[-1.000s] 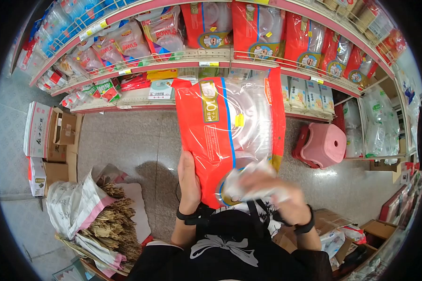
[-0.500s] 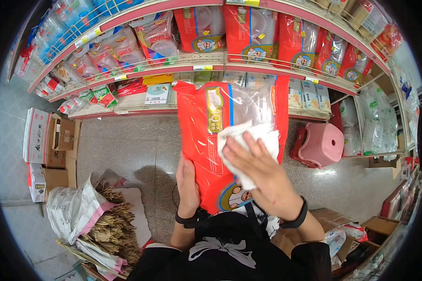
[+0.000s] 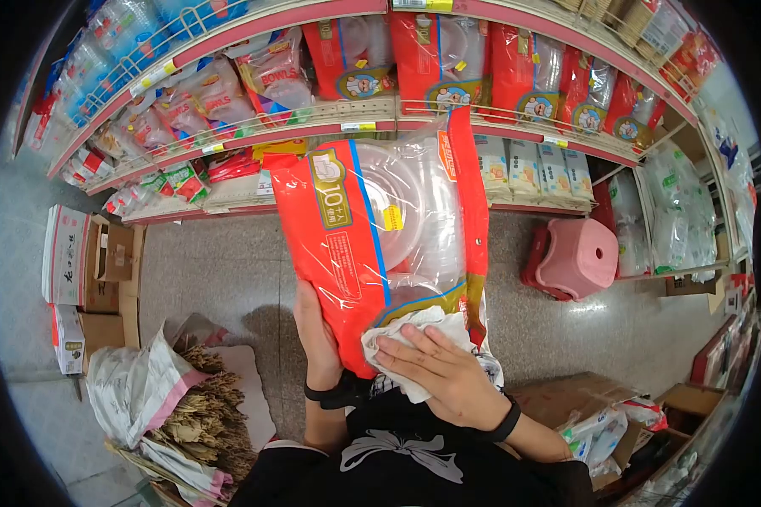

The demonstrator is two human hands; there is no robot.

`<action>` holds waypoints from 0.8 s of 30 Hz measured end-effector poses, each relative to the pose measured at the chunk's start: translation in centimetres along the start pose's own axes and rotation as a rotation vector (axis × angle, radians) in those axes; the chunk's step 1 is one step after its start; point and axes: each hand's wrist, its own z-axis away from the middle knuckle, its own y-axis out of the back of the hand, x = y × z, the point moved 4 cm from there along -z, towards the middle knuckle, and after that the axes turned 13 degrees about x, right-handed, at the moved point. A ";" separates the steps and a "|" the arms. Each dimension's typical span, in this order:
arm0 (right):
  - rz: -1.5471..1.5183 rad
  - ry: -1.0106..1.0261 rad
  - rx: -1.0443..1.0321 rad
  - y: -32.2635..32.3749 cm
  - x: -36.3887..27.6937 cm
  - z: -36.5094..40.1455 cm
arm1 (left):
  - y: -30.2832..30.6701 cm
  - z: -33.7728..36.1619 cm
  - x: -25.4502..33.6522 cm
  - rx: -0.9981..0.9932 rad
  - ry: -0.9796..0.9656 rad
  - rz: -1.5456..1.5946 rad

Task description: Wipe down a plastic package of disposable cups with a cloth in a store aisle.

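A red and clear plastic pack of disposable bowls (image 3: 403, 203) is held up in front of me, with a yellow tag showing inside its window. My left hand (image 3: 316, 334) grips the pack's lower left edge, its fingers hidden underneath. Across the pack's lower end my right hand (image 3: 448, 372) presses a crumpled white cloth (image 3: 427, 328), which covers much of the printed picture there. The fingers of that hand lie together over the cloth.
Ahead, store shelves (image 3: 313, 127) hold similar red packs (image 3: 440, 59) and bagged bowls (image 3: 275, 80). A pink stool (image 3: 573, 258) stands on the right. Dried stalks (image 3: 207, 406) in a sack and cardboard boxes (image 3: 114, 253) are at left; an open carton (image 3: 566, 393) lies lower right.
My right hand and the cloth have moved down the pack to its lower end, uncovering the clear bowls. The pack has shifted left and turned slightly; my left hand still grips its edge.
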 end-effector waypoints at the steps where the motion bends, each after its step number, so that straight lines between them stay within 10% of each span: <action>1: -0.032 0.014 0.027 0.2 -0.1 -0.1 | 0.2 0.0 0.2 0.007 -0.010 0.003; 7: -0.496 -0.347 0.343 3.3 1.8 0.7 | -0.1 0.5 -0.1 -0.102 0.019 -0.022; 8: -0.536 -0.651 0.746 5.6 3.0 1.9 | 0.1 0.4 -0.1 -0.100 0.013 -0.021; 11: -0.059 -0.338 1.127 9.3 4.2 1.0 | 0.4 0.4 -0.6 -0.151 0.024 -0.077; 15: 0.388 0.060 0.653 10.6 2.9 -5.1 | 0.2 0.7 -1.0 -0.238 0.085 -0.015; 24: 0.095 -0.068 0.256 5.6 3.9 -4.5 | 0.5 0.5 0.3 -0.181 0.093 -0.007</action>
